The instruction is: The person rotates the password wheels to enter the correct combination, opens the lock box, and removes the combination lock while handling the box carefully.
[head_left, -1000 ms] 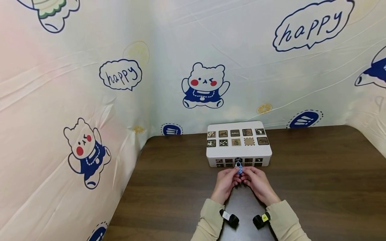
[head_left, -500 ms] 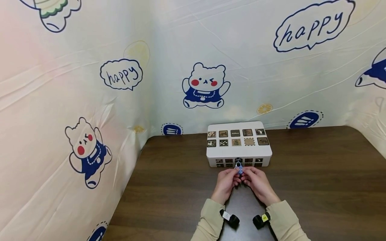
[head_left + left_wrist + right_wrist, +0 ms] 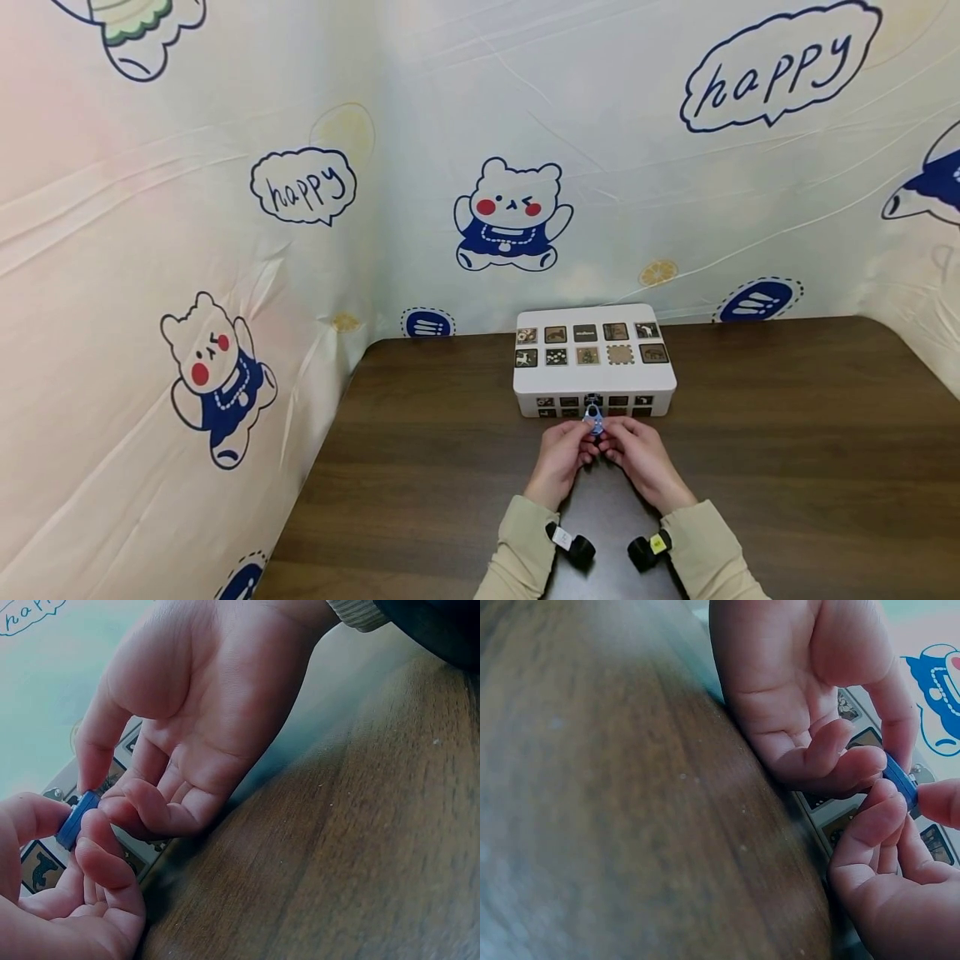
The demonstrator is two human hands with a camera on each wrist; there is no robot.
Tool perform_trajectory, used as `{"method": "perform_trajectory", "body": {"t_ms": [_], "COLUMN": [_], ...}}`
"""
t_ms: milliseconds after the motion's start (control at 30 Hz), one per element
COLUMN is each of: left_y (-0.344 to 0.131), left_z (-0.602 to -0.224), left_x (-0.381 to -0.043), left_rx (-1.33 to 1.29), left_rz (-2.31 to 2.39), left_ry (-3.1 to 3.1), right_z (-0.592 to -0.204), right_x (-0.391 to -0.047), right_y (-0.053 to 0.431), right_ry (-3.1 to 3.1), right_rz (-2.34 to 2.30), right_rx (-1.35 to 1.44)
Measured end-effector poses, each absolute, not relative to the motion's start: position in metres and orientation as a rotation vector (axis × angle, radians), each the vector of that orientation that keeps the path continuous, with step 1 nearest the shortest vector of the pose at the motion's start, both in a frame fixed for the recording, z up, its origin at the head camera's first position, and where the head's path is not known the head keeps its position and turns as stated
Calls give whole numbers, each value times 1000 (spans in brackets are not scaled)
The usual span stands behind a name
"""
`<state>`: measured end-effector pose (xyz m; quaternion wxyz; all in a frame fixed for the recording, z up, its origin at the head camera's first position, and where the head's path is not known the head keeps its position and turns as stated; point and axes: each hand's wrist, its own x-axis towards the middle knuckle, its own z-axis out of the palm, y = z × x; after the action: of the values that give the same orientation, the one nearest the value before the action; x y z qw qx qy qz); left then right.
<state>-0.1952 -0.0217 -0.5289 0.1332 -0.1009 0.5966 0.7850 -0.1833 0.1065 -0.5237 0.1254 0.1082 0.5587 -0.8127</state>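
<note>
A small blue padlock [image 3: 595, 422] with a light shackle is at the front of a white box [image 3: 592, 380], just below its dark latch [image 3: 593, 400]. Whether the shackle passes through the latch is too small to tell. My left hand [image 3: 558, 460] pinches the padlock from the left between thumb and fingertips. From the other side, my right hand [image 3: 643, 460] pinches it likewise. Both wrist views show the padlock's blue edge [image 3: 77, 820] [image 3: 901, 782] between the two hands' thumbs and curled fingers. The fingertips cover much of its body.
The box, patterned with small dark picture squares, stands on a brown wooden table [image 3: 420, 467]. Behind it and at the left hangs a pale cloth [image 3: 405, 208] printed with cartoon bears. Each wrist wears a black camera [image 3: 581, 550].
Both hands stay at the padlock in front of the box. Only a very slight shift of the head view is visible.
</note>
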Motion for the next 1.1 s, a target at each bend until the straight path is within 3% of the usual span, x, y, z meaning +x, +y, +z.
{"method": "perform_trajectory", "body": {"t_ms": [1100], "left_y": [-21], "left_z": [-529], "left_x": [-194], "left_rx": [-304], "left_rz": [2284], "left_ry": [1737], "right_z": [-521], "right_x": [-183], "right_y": [107], "right_ry": [1652], "right_rz": [-2351], "right_rx": [330]}}
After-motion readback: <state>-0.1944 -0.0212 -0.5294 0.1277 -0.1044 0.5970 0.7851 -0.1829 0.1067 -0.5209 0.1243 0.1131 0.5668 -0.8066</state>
